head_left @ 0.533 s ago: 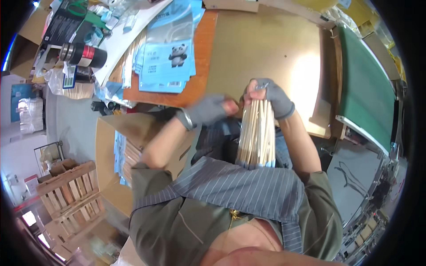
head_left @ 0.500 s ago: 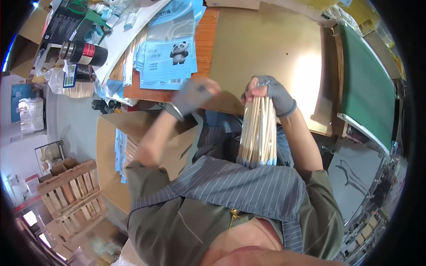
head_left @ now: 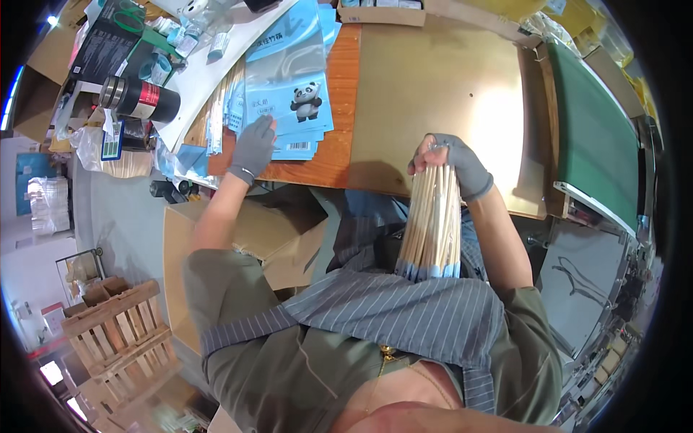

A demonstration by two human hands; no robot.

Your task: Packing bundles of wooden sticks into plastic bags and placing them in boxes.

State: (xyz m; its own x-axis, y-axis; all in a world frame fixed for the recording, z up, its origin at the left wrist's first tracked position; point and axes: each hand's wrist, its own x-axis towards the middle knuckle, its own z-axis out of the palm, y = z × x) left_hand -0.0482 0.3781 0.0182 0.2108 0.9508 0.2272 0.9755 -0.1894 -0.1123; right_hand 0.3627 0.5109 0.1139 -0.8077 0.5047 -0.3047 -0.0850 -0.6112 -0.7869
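- R hand (head_left: pixel 453 162), grey glove: closed round top of bundle of pale bamboo sticks (head_left: pixel 433 224), hanging over lap, off table's near edge.
- L hand (head_left: pixel 254 148): fingers flat, holding nothing, on stack of blue panda-print plastic sleeves (head_left: pixel 292 108) at wooden table's (head_left: pixel 426 86) near-left edge.
- Judgement: pinch top sleeve only; keep sticks squared.

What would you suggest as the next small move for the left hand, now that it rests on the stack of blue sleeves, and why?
Probably pinch and lift off the top blue sleeve. The left hand lies flat on the lower edge of that stack on the wooden table, gripping nothing, while the right hand holds a bundle of bamboo chopsticks upright above the lap, apparently ready for bagging.
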